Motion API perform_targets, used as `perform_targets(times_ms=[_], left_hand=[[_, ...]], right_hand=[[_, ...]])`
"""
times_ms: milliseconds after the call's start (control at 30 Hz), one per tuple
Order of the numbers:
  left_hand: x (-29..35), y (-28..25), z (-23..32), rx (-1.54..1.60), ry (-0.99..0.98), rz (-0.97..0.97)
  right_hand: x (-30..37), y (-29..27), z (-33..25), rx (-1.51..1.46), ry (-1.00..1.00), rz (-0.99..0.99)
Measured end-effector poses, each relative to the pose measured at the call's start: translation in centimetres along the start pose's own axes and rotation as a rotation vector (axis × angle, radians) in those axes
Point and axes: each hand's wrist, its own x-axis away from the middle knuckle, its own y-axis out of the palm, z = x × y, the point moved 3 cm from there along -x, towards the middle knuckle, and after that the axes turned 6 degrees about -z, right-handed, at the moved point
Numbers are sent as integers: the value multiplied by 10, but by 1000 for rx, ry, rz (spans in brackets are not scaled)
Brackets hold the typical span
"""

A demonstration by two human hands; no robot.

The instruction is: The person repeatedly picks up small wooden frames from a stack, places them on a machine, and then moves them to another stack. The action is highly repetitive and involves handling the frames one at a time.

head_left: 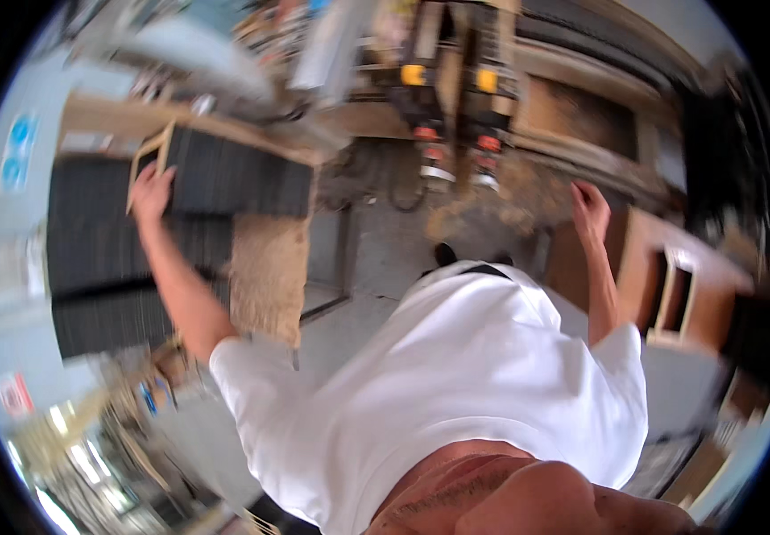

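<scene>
Out at the far left, my left hand (150, 190) is closed on the end of a small light-wood frame (167, 143). The frame stands against rows of dark, thin-edged pieces (238, 174) stacked on a bench; motion blur hides their exact kind. On the other side, my right hand (590, 212) is held in the air with its fingers curled in, and nothing shows in it. Below and to the right of that hand is a brown wooden box or stack (711, 276), with a similar light-wood frame (673, 299) on it.
Ahead stands a machine with two dark, yellow-marked units (447, 80) side by side. Beside it runs a wooden-edged bed (581, 116). Brown dust (483, 214) lies on the grey floor. A rough tan board (269, 276) hangs at the left bench's edge.
</scene>
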Motion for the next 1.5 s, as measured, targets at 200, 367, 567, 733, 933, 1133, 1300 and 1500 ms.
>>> perform_targets(times_ms=[200, 367, 567, 733, 933, 1133, 1300, 1500], left_hand=[[33, 6, 56, -202, 124, 563], [98, 72, 152, 157, 452, 825], [192, 265, 286, 602, 561, 188], [156, 379, 344, 982, 262, -337], [8, 456, 390, 1264, 48, -509], [-120, 521, 437, 1530, -215, -727], [-181, 557, 471, 1701, -375, -766], [-178, 566, 452, 1763, -436, -718]], right_hand=[[25, -124, 21, 216, -113, 286], [78, -216, 62, 870, -88, 501], [147, -245, 129, 861, 301, 419], [162, -241, 121, 750, 326, 461], [142, -243, 74, 588, 318, 572], [82, -199, -7, 327, 171, 578], [3, -133, -106, 348, -106, 383], [-115, -57, -188, 557, -483, 173]])
